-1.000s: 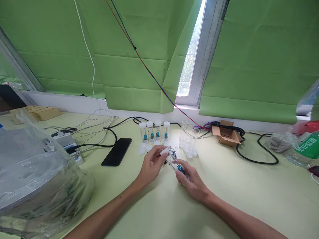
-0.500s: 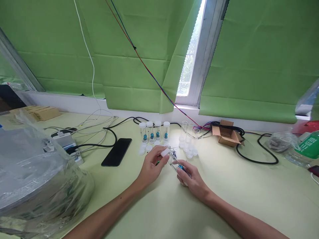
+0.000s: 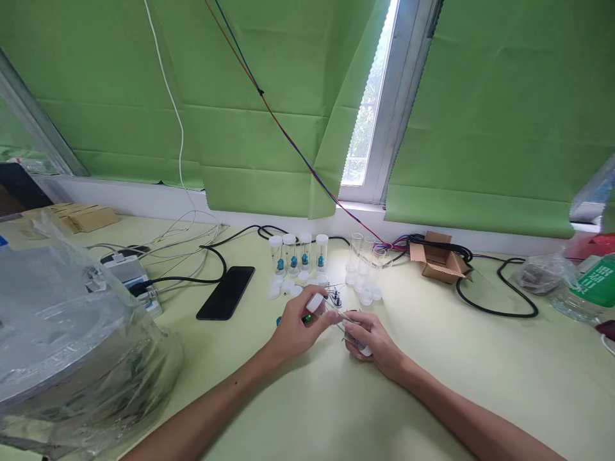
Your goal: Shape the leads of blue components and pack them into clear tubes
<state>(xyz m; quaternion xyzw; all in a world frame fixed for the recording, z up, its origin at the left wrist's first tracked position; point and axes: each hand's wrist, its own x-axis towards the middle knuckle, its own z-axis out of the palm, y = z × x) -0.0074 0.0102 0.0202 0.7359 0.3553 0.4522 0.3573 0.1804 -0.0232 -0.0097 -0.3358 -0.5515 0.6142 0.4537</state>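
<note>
A white cap [image 3: 315,303] is held between the thumb and fingers of my left hand [image 3: 293,325], with a thin rod-like part running from it toward the right. My right hand [image 3: 372,339] is closed around a clear tube whose white end [image 3: 366,351] shows below the fingers. Both hands almost touch, and the fingers hide most of the tube. Beyond them lie small dark parts with thin wires [image 3: 336,298]. Under my left hand a small green piece [image 3: 306,318] shows, and a blue piece [image 3: 278,321] lies just left of it.
Several capped tubes with blue pieces inside [image 3: 304,254] stand behind my hands, loose white caps [image 3: 276,282] before them. Clear tubes [image 3: 354,259] stand to the right. A phone [image 3: 225,293], power strip [image 3: 127,272], plastic-wrapped object [image 3: 86,358], cardboard box [image 3: 439,262] and bottle [image 3: 593,285] surround them.
The tube in my right hand has turned, so its white end now shows and the blue inside no longer does. My left hand has shifted slightly right, its thumb nearer the right fingers.
</note>
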